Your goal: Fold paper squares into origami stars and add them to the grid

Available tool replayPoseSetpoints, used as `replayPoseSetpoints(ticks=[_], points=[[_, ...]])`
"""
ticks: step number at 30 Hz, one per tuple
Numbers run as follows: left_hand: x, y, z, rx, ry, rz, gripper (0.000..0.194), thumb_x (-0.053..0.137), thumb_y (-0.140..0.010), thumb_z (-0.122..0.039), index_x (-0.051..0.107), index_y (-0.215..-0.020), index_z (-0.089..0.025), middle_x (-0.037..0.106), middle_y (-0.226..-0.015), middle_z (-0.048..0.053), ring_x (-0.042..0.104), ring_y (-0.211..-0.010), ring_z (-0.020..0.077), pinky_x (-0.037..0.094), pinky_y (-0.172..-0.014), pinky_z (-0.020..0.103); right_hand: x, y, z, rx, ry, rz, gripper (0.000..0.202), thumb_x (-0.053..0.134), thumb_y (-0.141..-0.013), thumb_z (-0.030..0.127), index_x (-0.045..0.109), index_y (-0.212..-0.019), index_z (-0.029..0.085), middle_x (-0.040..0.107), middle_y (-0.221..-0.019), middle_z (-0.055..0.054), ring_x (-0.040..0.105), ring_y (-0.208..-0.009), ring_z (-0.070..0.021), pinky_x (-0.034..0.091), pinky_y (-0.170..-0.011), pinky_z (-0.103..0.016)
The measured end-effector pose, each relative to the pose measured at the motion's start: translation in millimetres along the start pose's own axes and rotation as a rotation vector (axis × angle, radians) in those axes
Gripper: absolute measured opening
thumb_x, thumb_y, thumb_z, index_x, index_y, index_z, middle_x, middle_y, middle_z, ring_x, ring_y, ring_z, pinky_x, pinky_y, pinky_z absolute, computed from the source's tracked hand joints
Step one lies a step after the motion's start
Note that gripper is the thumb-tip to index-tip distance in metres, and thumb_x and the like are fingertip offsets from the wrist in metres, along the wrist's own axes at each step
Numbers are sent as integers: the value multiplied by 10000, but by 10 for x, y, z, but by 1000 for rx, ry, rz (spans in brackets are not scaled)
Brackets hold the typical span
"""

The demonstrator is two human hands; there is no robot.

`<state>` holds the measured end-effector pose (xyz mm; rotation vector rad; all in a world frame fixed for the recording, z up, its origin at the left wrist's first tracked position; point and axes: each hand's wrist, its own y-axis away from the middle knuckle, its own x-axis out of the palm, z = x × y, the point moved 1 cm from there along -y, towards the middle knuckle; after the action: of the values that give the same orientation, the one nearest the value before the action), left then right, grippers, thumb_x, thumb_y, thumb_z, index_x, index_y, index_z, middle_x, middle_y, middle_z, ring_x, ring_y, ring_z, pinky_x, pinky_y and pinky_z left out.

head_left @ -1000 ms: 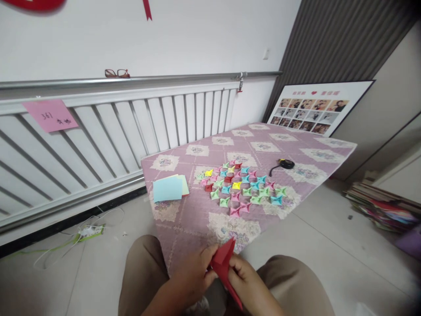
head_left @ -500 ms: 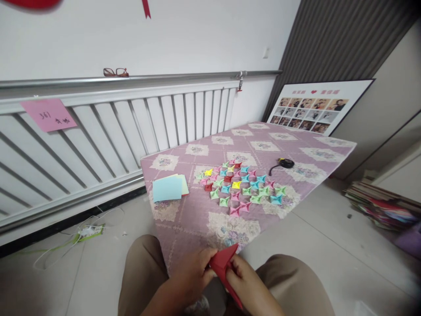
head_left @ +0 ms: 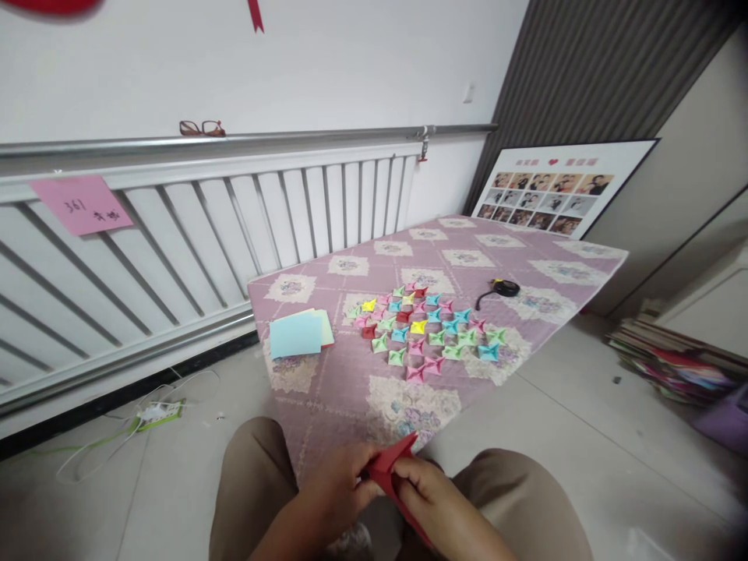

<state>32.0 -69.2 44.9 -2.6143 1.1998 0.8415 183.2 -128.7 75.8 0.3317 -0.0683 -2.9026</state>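
Note:
A folded piece of red paper [head_left: 390, 460] is held between my two hands, over my lap at the near edge of the table. My left hand [head_left: 342, 479] pinches its left side with thumb and fingers. The fingers of my right hand [head_left: 425, 491] are closed on its right side, the thumb lying on top along a fold. Beyond them, several small folded paper pieces [head_left: 417, 327] in pink, green, blue, yellow and red stand in slanting rows on the flowered tablecloth [head_left: 344, 389]. A stack of flat coloured sheets [head_left: 296, 335], light blue on top, lies to their left.
A black tape measure [head_left: 506, 287] lies on the table's right part. Behind the table are a white radiator [head_left: 327, 206] and a pipe with glasses [head_left: 202, 128] on it. A photo board [head_left: 541, 191] leans at the back right. A power strip [head_left: 159, 415] sits on the floor at left.
My right thumb and fingers have shifted up and left on the red paper, whose upper fold looks narrower. The view has moved slightly; the pieces on the table look unmoved.

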Motion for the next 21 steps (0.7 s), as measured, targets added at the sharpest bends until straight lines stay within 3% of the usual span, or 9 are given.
replayPoseSetpoints(ticks=[6,12,17,21], points=[[-1,10,23,-33,56,-47,232,562,-787,-210,650,-1002,-192,690,-929,2,604,-844,161,417,-749,252,-16,5,-17,72,47,-65,243,423,-721,156,658,-769,191,666,-740,-4,590,-721,-163,461,-696,-241],[25,10,67,-16,145,-104,149,558,-792,-228,653,-885,-159,672,-828,1,581,-781,153,417,-699,242,-28,-9,-4,86,13,-48,221,432,-801,214,651,-815,185,676,-797,-2,592,-734,-152,449,-678,-222],[-17,35,39,28,275,-9,231,553,-747,-167,642,-961,-171,683,-913,-7,594,-844,163,427,-752,244,-65,-12,10,51,52,-22,259,391,-722,103,633,-762,187,662,-775,15,579,-713,-140,432,-658,-211],[-71,67,10,55,199,13,259,497,-755,-145,651,-960,-187,670,-895,-32,578,-817,156,418,-747,239,-84,-20,28,47,137,-13,273,371,-702,85,622,-743,184,641,-731,15,561,-680,-134,412,-619,-209]])
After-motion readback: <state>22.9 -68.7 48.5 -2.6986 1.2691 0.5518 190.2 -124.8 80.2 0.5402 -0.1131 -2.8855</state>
